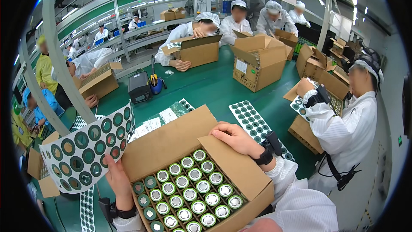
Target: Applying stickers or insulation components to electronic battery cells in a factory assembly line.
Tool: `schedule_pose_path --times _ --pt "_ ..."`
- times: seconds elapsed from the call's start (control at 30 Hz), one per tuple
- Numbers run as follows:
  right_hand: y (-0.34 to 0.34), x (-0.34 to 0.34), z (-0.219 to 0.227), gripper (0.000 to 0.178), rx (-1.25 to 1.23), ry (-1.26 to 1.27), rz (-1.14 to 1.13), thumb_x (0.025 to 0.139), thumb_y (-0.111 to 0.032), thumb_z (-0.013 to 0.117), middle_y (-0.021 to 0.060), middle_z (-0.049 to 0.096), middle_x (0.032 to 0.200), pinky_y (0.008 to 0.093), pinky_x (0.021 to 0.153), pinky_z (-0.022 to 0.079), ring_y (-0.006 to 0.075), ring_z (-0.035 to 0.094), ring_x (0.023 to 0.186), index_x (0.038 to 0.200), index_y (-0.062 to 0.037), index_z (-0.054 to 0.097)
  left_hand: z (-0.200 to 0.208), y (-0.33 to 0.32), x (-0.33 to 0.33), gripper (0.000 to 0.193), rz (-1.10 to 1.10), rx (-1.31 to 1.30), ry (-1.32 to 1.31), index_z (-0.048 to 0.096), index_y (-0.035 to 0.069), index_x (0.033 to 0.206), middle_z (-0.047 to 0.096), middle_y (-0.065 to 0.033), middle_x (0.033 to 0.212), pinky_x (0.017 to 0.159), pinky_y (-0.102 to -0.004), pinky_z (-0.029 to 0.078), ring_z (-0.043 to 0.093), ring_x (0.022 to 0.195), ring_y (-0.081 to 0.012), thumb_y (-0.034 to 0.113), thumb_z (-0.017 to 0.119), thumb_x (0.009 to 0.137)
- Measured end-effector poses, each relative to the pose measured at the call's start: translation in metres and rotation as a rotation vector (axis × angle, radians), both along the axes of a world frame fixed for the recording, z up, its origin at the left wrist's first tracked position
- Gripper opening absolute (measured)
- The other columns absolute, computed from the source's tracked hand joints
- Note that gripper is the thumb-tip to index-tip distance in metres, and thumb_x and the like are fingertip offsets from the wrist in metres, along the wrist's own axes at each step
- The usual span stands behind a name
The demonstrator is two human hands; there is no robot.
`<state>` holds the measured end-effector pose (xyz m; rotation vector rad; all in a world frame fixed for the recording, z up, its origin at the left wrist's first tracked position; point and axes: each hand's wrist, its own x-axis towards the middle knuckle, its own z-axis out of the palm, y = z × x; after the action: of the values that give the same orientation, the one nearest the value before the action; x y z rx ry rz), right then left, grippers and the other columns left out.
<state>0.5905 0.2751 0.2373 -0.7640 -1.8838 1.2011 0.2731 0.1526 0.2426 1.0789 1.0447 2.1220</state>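
Green-rimmed cells (189, 194) upright inside divided cardboard box (238, 167)

1. The near carton (236, 163) and the front row of its cells (189, 194) are cut off by the lower edge.
2. The left hand (118, 180) is partly hidden by the sticker sheet (90, 147).
3. The right hand's (236, 138) underside is hidden; its hold cannot be told.
4. Print on the far carton's (262, 71) label (241, 66) is too small to be read.
5. The open box's (199, 54) contents are hidden by its wall.
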Motion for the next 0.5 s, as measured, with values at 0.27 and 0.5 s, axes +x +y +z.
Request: schedule_pose_path --times 0.27,0.5 --pt "-0.0019 0.0003 0.0028 0.022 -0.009 -0.046 0.001 0.093 -0.019 0.049 0.0025 0.054 0.092 0.025 0.079 0.041 0.0112 0.052 0.087 0.096 -0.002 0.063 0.0014 -0.0019 0.0011 0.047 -0.035 -0.001 0.001 0.039 -0.009 0.124 0.047 -0.0153 0.126 0.1 -0.0342 0.036 0.047 0.114 -0.0211 0.031 0.037 0.099" --pt "-0.0021 0.0001 0.0035 0.023 -0.043 -0.029 0.003 0.093 -0.02 0.049 0.0021 0.054 0.092 0.0247 0.08 0.04 0.0107 0.051 0.088 0.096 -0.0021 0.062 -0.0016 0.0006 -0.0005 0.043 -0.028 0.02 -0.018 0.04 -0.008 0.123 0.047 -0.0159 0.125 0.1 -0.0338 0.035 0.047 0.115 -0.021 0.028 0.034 0.099"
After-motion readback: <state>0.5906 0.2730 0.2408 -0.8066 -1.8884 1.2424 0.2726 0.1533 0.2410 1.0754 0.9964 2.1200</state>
